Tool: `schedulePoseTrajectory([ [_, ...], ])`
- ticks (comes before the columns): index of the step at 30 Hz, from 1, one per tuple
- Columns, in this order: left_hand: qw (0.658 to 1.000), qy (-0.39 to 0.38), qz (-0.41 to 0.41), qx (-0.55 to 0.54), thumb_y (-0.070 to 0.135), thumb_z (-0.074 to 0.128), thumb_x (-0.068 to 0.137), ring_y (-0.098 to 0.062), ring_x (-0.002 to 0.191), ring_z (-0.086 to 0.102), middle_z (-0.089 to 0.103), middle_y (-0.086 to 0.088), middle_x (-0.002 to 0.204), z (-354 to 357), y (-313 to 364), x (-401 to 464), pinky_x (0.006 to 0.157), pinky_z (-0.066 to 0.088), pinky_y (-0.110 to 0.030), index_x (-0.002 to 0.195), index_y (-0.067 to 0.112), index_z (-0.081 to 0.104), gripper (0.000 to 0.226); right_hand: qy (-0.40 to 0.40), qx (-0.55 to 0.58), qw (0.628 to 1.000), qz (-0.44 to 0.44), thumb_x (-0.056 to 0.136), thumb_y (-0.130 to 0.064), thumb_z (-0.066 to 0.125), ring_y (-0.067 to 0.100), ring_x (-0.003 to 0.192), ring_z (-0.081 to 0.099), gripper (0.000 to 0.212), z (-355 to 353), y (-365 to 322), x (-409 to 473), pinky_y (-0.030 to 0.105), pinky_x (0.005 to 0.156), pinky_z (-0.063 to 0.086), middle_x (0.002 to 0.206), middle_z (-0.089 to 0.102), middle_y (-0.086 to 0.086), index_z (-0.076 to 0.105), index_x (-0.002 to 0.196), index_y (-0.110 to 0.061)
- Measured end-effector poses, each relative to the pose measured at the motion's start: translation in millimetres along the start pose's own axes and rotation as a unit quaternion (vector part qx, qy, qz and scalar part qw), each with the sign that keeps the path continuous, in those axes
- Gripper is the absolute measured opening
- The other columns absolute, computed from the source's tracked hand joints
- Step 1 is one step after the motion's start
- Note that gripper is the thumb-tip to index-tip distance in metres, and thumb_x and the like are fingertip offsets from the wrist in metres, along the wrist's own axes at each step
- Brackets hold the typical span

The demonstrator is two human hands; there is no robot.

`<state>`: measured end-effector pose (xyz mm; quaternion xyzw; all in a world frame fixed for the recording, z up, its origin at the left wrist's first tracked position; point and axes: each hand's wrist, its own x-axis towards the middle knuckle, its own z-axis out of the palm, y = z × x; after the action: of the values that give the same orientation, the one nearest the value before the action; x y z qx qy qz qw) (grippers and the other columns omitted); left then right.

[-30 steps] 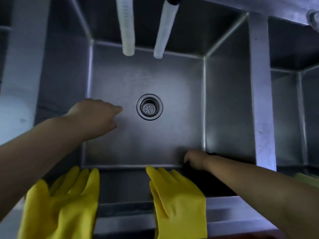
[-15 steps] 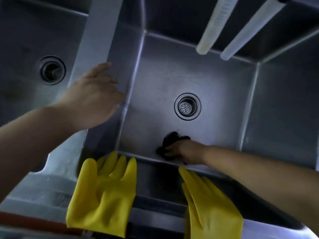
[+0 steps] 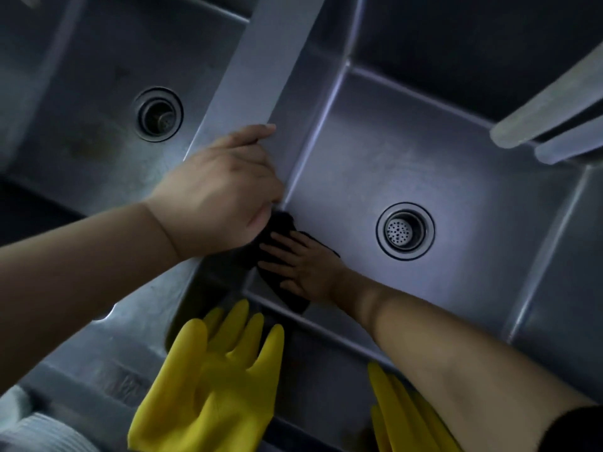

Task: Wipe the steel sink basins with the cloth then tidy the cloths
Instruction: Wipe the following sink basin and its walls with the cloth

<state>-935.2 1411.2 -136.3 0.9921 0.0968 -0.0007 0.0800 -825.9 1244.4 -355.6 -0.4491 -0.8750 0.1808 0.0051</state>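
At far left, the left basin (image 3: 81, 102) lies open around its drain (image 3: 159, 114), with bare steel floor on every side of it. The steel divider (image 3: 261, 57) runs from the top edge down toward the near rim between the two basins. The left hand (image 3: 218, 194) rests on the divider's near end, wrist bent, fingers (image 3: 257, 133) curled over its right edge onto the wall of the right basin (image 3: 424, 164); it grips the divider only. Just below it, in the near-left corner of the right basin, the black cloth (image 3: 280, 226) lies flat against the floor and touches the corner seam. The right hand (image 3: 303, 269) presses on the cloth with fingers straight and spread, its forearm reaching in over the front rim. To its right the strainer drain (image 3: 404, 231) sits apart from the cloth, with bare floor beyond it to the far wall. Two yellow rubber gloves (image 3: 208, 386) hang over the front rim.
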Motion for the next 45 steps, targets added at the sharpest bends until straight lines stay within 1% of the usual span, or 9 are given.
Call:
schedulePoseTrajectory([
  [4, 1.000, -0.002, -0.005, 0.013, 0.011, 0.045, 0.078, -0.025, 0.079, 0.063, 0.066, -0.006, 0.073, 2.2, -0.5, -1.1, 0.117, 0.021, -0.035, 0.074, 0.012, 0.070, 0.025, 0.028, -0.032, 0.999, 0.006, 0.092, -0.041, 0.040, 0.034, 0.139, 0.031, 0.052, -2.3, 28.3, 3.4, 0.050, 0.113, 0.017, 0.148, 0.040, 0.005, 0.046, 0.140, -0.024],
  [13, 1.000, 0.018, -0.004, -0.006, 0.015, 0.041, 0.088, -0.028, 0.081, 0.066, 0.067, -0.008, 0.076, 4.5, -1.5, -1.1, 0.115, 0.027, -0.039, 0.071, 0.010, 0.069, 0.032, 0.050, -0.090, 0.975, 0.198, 0.092, -0.044, 0.032, 0.037, 0.143, 0.019, 0.060, -52.8, 162.5, 7.5, 0.048, 0.113, 0.016, 0.154, 0.028, 0.012, 0.031, 0.147, -0.022],
  [18, 1.000, 0.011, 0.005, -0.003, 0.012, 0.051, 0.082, -0.027, 0.082, 0.067, 0.067, -0.008, 0.076, 2.4, -1.5, -1.7, 0.115, 0.026, -0.039, 0.071, 0.010, 0.068, 0.021, 0.077, -0.050, 0.912, 0.400, 0.092, -0.043, 0.026, 0.032, 0.146, 0.002, 0.062, -72.4, 202.8, -4.7, 0.046, 0.116, 0.002, 0.159, 0.011, 0.010, 0.019, 0.150, -0.024],
  [22, 1.000, 0.013, 0.002, -0.010, 0.010, 0.050, 0.079, -0.028, 0.081, 0.067, 0.068, -0.008, 0.075, 0.5, 0.2, 0.5, 0.115, 0.027, -0.039, 0.071, 0.010, 0.069, 0.020, 0.081, -0.022, 0.871, 0.485, 0.095, -0.041, 0.029, 0.035, 0.145, -0.002, 0.061, -65.2, 171.6, -19.2, 0.047, 0.116, -0.002, 0.159, 0.007, 0.013, 0.015, 0.151, -0.024],
  [28, 1.000, -0.001, -0.007, -0.014, 0.012, 0.046, 0.081, -0.026, 0.081, 0.066, 0.069, -0.008, 0.080, -3.5, 3.4, -0.2, 0.115, 0.028, -0.039, 0.079, 0.011, 0.072, 0.026, 0.057, -0.008, 0.924, 0.379, 0.089, -0.043, 0.035, 0.043, 0.141, 0.017, 0.062, -29.1, 76.9, -45.4, 0.054, 0.109, 0.021, 0.154, 0.024, 0.019, 0.033, 0.146, -0.021],
  [34, 1.000, -0.021, -0.009, -0.009, 0.010, 0.047, 0.076, -0.026, 0.089, 0.066, 0.070, -0.010, 0.088, -8.1, 5.5, 1.4, 0.114, 0.029, -0.041, 0.092, 0.009, 0.073, 0.031, 0.006, -0.006, 0.985, 0.173, 0.086, -0.051, 0.039, 0.039, 0.141, 0.016, 0.066, 13.0, -13.4, -78.0, 0.054, 0.111, 0.015, 0.153, 0.029, 0.014, 0.031, 0.146, -0.026],
  [38, 0.999, -0.030, -0.020, -0.008, 0.014, 0.040, 0.081, -0.025, 0.093, 0.065, 0.070, -0.009, 0.092, -8.9, 6.1, 0.9, 0.114, 0.029, -0.042, 0.096, 0.010, 0.073, 0.037, 0.005, -0.009, 0.995, 0.100, 0.085, -0.061, 0.042, 0.038, 0.142, 0.016, 0.071, 16.6, -9.5, -88.0, 0.053, 0.112, 0.015, 0.153, 0.029, 0.011, 0.032, 0.146, -0.027],
  [41, 0.999, -0.027, -0.022, -0.012, 0.014, 0.040, 0.082, -0.025, 0.094, 0.066, 0.071, -0.010, 0.092, -9.1, 7.4, 0.6, 0.114, 0.029, -0.042, 0.096, 0.009, 0.073, 0.037, 0.033, -0.011, 0.991, 0.130, 0.084, -0.058, 0.044, 0.037, 0.142, 0.017, 0.069, 7.3, 15.5, -76.7, 0.053, 0.112, 0.016, 0.153, 0.030, 0.010, 0.033, 0.145, -0.026],
  [45, 1.000, -0.023, -0.015, -0.012, 0.013, 0.044, 0.079, -0.025, 0.096, 0.067, 0.072, -0.011, 0.094, -8.9, 8.2, 0.9, 0.113, 0.030, -0.042, 0.095, 0.008, 0.074, 0.034, 0.053, -0.001, 0.963, 0.263, 0.085, -0.056, 0.040, 0.038, 0.143, 0.016, 0.070, -18.4, 65.5, -53.1, 0.054, 0.110, 0.021, 0.155, 0.026, 0.012, 0.031, 0.147, -0.024],
])
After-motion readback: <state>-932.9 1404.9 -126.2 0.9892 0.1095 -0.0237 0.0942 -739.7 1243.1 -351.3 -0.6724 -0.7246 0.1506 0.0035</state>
